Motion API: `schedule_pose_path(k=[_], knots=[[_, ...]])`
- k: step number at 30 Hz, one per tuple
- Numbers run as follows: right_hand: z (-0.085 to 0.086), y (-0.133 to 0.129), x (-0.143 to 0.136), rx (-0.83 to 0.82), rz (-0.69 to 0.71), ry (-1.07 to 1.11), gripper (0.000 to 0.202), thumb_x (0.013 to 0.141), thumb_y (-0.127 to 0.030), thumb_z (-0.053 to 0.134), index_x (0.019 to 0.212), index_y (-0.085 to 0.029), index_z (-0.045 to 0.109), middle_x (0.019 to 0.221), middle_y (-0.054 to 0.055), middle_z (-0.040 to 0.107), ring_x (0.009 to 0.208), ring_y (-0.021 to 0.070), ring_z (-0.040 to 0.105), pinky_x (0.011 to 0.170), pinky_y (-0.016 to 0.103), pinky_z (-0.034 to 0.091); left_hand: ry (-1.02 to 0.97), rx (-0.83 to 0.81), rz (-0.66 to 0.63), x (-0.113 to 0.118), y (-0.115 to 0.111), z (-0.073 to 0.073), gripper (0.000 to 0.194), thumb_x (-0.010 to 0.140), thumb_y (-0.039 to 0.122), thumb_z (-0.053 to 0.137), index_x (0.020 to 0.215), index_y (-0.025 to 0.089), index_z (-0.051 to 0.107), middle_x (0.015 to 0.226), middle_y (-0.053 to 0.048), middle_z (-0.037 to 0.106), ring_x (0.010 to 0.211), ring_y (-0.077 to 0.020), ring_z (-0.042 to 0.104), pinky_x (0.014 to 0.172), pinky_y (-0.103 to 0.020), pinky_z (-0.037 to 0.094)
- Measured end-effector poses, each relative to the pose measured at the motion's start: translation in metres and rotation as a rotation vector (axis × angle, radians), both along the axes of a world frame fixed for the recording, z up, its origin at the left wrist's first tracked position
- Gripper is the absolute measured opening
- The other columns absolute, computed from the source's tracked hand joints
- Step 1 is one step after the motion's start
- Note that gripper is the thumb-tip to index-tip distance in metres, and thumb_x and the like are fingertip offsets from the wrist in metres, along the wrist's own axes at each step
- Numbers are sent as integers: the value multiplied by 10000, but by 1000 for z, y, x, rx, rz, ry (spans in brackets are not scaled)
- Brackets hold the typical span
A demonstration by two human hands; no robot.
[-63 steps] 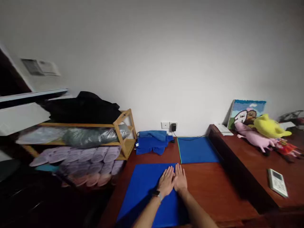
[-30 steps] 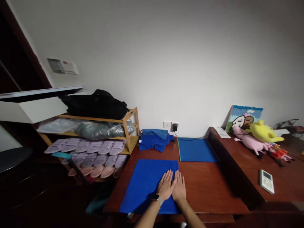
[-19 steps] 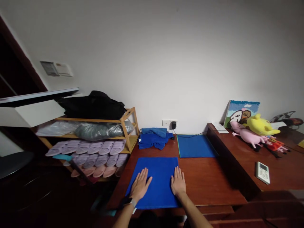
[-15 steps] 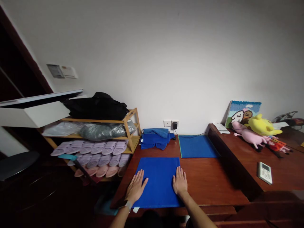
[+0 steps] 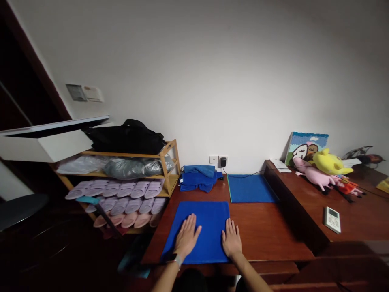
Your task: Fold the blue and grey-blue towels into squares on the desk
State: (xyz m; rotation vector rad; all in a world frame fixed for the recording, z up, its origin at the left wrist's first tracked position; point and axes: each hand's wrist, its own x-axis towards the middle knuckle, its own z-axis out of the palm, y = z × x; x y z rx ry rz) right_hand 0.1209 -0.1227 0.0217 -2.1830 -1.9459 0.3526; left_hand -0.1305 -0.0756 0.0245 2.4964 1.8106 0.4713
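Note:
A bright blue cloth [image 5: 209, 219] lies spread flat in a near-square on the brown wooden table [image 5: 267, 231], its near edge close to the table's front edge. My left hand [image 5: 186, 237] rests flat on the cloth's left half, fingers stretched out and thumb apart, with a watch on the wrist. At the cloth's right edge lies my right hand [image 5: 231, 239], palm down with fingers extended, partly on the cloth and partly over the wood. Neither hand grips anything.
Behind the cloth sits a heap of crumpled blue cloths [image 5: 199, 178]. Another blue cloth [image 5: 252, 188] with a green edge lies flat at the back right. A shoe rack [image 5: 165, 170] with slippers stands left; plush toys [image 5: 330, 164] and a remote control [image 5: 332, 220] lie on the right-hand surface.
My left hand has slid right, from the cloth's left edge onto its surface. My right hand has shifted slightly down along the right edge. A white tag at the near edge no longer shows.

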Motion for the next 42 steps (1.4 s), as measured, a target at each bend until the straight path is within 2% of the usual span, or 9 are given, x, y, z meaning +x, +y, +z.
schedule_pose_path(k=[5,8,10,16,19,24,33,37,42], knots=[[1,0,1,-17,22,-14,645,1038,-394,195,1635,-150,197,1714,30,138,1594,205,101,1292,433,56,-25,-37,-300,98,-19,-2,660,1063,542,205,1645,232,188,1699,-48,289,1567,-219,272,1284,-446,256],[3,0,1,-20,30,-13,645,1034,-387,198,1635,-150,195,1713,24,133,1595,206,97,1292,439,58,-18,-89,-291,109,-24,-7,659,1062,551,190,1638,230,220,1684,-60,322,1559,-226,295,1280,-469,266],[3,-1,1,-9,23,-4,659,1038,-409,185,1634,-128,182,1712,34,140,1594,213,105,1293,438,64,-7,-112,-247,88,-25,-12,663,1058,570,200,1634,243,229,1683,-49,321,1559,-231,294,1283,-478,260],[0,0,-1,21,-1,10,659,1042,-421,173,1634,-132,193,1710,44,155,1592,215,120,1294,440,69,40,-99,18,-35,-26,-21,687,1036,620,254,1631,278,213,1687,-14,295,1568,-247,258,1286,-497,242],[6,1,-2,5,-3,12,664,1038,-423,189,1633,-128,196,1710,44,155,1591,215,127,1295,439,73,74,-116,96,-77,-27,-19,698,1031,623,249,1631,268,216,1687,-24,288,1566,-242,259,1278,-490,255],[14,-9,-2,-6,-17,3,662,1037,-405,175,1632,-115,196,1709,44,154,1590,225,134,1297,457,78,76,-125,117,-86,-29,-17,722,1030,617,226,1631,216,238,1695,-42,265,1574,-229,229,1278,-467,253],[-9,-44,-3,56,-23,16,658,1041,-434,196,1630,-143,240,1701,34,185,1587,232,152,1301,464,96,75,-168,117,-86,-28,-6,703,1030,596,205,1633,236,229,1694,-49,268,1567,-233,256,1272,-489,248],[-7,-46,-3,91,24,39,649,1053,-452,153,1632,-170,230,1703,-4,158,1592,213,116,1305,454,85,24,-64,36,-54,-35,7,695,1042,590,223,1644,250,160,1703,-37,247,1576,-238,230,1288,-505,221],[-8,-45,-1,49,60,37,636,1049,-427,157,1630,-178,230,1703,3,161,1593,218,99,1304,464,70,-12,-42,-316,51,-51,5,632,1064,541,220,1647,321,115,1713,22,221,1575,-201,243,1296,-451,242]])
